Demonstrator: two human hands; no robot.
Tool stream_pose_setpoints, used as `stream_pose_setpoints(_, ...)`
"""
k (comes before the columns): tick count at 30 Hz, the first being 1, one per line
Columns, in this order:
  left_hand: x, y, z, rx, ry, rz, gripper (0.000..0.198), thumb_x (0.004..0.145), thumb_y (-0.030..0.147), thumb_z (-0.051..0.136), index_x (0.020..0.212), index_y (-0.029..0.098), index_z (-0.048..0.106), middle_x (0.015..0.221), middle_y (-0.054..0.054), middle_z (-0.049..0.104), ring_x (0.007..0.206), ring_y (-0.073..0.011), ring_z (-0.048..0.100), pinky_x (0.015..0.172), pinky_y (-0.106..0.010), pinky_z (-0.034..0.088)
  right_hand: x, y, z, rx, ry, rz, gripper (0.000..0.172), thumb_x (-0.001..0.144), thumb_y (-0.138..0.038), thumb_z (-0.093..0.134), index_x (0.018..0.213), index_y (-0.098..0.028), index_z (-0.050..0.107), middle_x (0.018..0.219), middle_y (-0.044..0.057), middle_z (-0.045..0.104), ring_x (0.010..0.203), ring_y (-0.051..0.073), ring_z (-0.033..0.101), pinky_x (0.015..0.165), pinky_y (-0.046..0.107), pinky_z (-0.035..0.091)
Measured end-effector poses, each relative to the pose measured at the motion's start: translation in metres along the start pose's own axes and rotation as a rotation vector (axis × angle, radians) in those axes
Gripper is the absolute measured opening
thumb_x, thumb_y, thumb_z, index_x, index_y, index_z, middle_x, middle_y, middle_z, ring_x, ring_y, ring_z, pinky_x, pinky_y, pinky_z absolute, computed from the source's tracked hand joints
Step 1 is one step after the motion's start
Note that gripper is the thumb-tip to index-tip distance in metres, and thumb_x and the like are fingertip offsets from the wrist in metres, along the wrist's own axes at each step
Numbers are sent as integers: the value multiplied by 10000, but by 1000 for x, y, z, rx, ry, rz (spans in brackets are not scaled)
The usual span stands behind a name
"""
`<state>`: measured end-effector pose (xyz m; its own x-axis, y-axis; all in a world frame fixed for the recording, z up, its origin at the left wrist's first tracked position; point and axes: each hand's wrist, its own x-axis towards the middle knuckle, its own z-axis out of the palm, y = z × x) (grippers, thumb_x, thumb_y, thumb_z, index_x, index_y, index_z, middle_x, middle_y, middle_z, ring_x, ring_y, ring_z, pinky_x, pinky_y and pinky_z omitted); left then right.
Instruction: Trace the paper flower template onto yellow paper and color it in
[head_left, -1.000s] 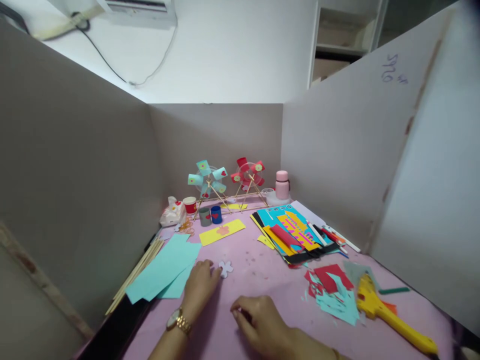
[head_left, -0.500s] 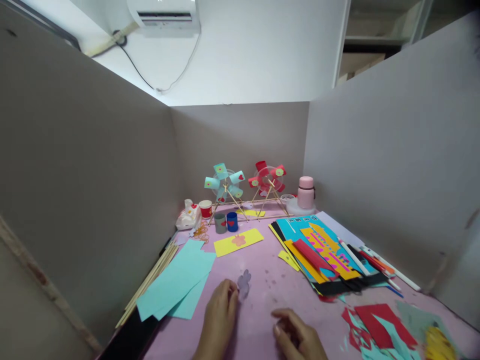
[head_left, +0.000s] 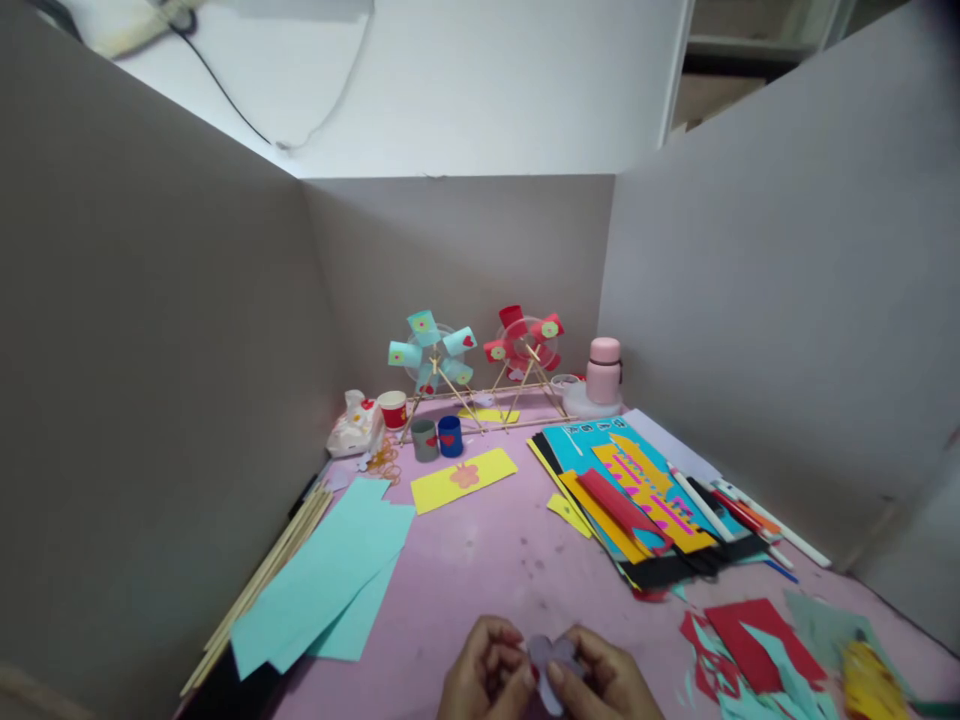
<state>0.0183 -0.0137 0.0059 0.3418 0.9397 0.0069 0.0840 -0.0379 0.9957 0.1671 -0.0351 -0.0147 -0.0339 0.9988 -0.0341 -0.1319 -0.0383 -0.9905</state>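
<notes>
Low in the middle of the head view, both hands are close together around a small purple paper flower (head_left: 541, 652). My right hand (head_left: 606, 680) pinches the flower between thumb and fingers. My left hand (head_left: 484, 675) is closed at the flower's left edge, its thumb against the paper. A tiny red spot shows by the left thumb; what it is I cannot make out. The fingers cover part of the petals. Beyond the hands lies a yellow paper strip (head_left: 427, 492) bearing a pink flower.
Light teal sheets (head_left: 322, 575) and wooden sticks (head_left: 262, 590) lie left. A pile of coloured paper (head_left: 577, 440) and red scraps (head_left: 757, 640) sit right. Paper rolls (head_left: 424, 440), two model wheels (head_left: 435, 355) and a pink bottle (head_left: 604, 372) stand behind. Grey partitions (head_left: 465, 240) enclose the table.
The purple flower has come off the table area ahead and nearer to me, from my left hand alone into both hands. My right hand has closed on it. The view has tipped downward.
</notes>
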Motion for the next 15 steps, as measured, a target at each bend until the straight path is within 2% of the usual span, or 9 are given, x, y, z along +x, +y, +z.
stream_pose_setpoints(3, -1, 7, -3, -96, 17, -70, 486, 696, 640, 636, 834, 203, 475, 654, 11, 578, 652, -152, 567, 641, -253, 425, -6, -15, 2, 17, -50, 58, 537, 749, -684, 570, 716, -148, 552, 497, -29, 527, 421, 98, 488, 439, 200, 350)
stream_pose_setpoints(5, -2, 12, -4, -137, 40, -111, 489, 685, 618, 663, 875, 200, 495, 663, 7, 600, 675, -162, 581, 663, -263, 436, -8, -21, 3, 72, -44, 96, 522, 748, -662, 590, 716, -142, 557, 510, -13, 570, 401, 90, 499, 421, 190, 336)
stream_pose_setpoints(9, -2, 18, -2, -193, 80, -178, 498, 757, 616, 581, 1013, 192, 530, 797, -35, 654, 715, -174, 611, 714, -301, 460, -11, -21, 6, 132, -18, 135, 514, 755, -649, 594, 745, -136, 560, 550, 11, 621, 394, 85, 539, 397, 170, 300)
stream_pose_setpoints(12, -3, 19, 4, -191, 47, -219, 447, 672, 583, 677, 805, 164, 598, 650, -17, 625, 585, -162, 579, 609, -280, 447, -15, -18, 8, 132, -40, 120, 493, 770, -638, 590, 752, -147, 546, 523, -11, 597, 397, 86, 536, 396, 170, 314)
stream_pose_setpoints(15, -3, 20, 4, -157, 25, -245, 391, 646, 520, 717, 589, 160, 576, 547, -1, 586, 534, -137, 531, 560, -248, 408, -16, -19, 8, 94, -40, 71, 447, 772, -596, 624, 756, -157, 539, 553, -26, 583, 440, 81, 520, 452, 188, 387)
